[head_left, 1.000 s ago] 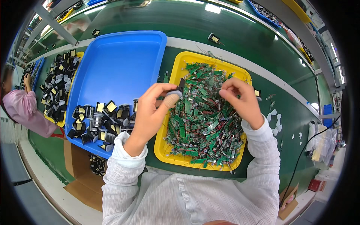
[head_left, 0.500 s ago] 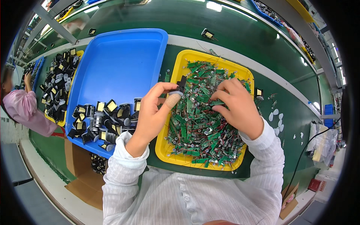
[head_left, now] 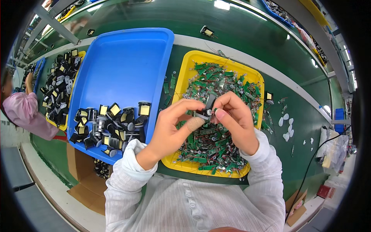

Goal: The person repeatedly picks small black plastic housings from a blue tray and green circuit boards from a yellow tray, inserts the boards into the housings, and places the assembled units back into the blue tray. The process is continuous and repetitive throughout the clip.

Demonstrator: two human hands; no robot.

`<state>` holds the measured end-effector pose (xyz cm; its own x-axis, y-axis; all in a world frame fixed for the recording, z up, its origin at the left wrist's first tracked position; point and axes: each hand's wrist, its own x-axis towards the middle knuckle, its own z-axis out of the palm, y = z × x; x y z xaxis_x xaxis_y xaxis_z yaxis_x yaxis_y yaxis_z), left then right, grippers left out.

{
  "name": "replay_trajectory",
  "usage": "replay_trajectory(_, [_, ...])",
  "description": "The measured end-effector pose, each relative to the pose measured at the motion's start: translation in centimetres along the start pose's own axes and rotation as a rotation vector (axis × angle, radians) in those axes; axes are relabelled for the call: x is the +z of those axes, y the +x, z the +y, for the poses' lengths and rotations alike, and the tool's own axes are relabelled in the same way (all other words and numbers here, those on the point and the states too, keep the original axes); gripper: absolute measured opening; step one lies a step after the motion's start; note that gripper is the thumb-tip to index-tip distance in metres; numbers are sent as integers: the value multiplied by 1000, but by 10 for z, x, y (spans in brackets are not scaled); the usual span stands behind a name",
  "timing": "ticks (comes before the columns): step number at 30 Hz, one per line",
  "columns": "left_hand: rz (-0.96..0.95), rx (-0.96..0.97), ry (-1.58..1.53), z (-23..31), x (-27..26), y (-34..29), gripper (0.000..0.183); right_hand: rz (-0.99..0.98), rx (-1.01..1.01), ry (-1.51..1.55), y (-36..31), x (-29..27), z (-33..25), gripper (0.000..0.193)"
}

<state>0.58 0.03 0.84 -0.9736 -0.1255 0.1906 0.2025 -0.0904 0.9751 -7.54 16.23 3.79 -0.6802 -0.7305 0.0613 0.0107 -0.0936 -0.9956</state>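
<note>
My left hand (head_left: 170,131) pinches a black plastic housing (head_left: 210,101) with a grey rounded base, holding it over the yellow tray (head_left: 205,173). Against its side, my right hand (head_left: 239,123) is closed in a pinch. Between those fingertips is a small wired part (head_left: 213,111), mostly hidden, with a pale round end close to the housing. Beneath both hands, the yellow tray holds a heap of small green circuit boards (head_left: 201,158) with thin wires and clear round pieces. A tan wrap covers my left thumb.
Left of the yellow tray lies a blue tray (head_left: 127,65) with several black housings (head_left: 116,109) at its near end. Another yellow tray (head_left: 62,127) of housings stands farther left, near a person in pink (head_left: 29,110). White oval pieces (head_left: 286,127) and a black cable (head_left: 311,160) are at right.
My right hand has come from the heap to the housing, now pinching a small wired part. My left hand has moved right with the housing. A loose piece on the far green surface has shifted left.
</note>
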Motion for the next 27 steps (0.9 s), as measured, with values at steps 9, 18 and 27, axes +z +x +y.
replay_trajectory(9, [14, 143, 98, 1, -1, 0, 28, 197, -255, -318, -9, 13, 15, 13])
replay_trajectory(18, [45, 193, 123, 2, 1, 0, 27, 193, -483, -508, -5, 15, 12, 15])
replay_trajectory(27, [11, 298, 244, 5, -2, 4, 21, 123, -344, -456, -8, 13, 8, 12])
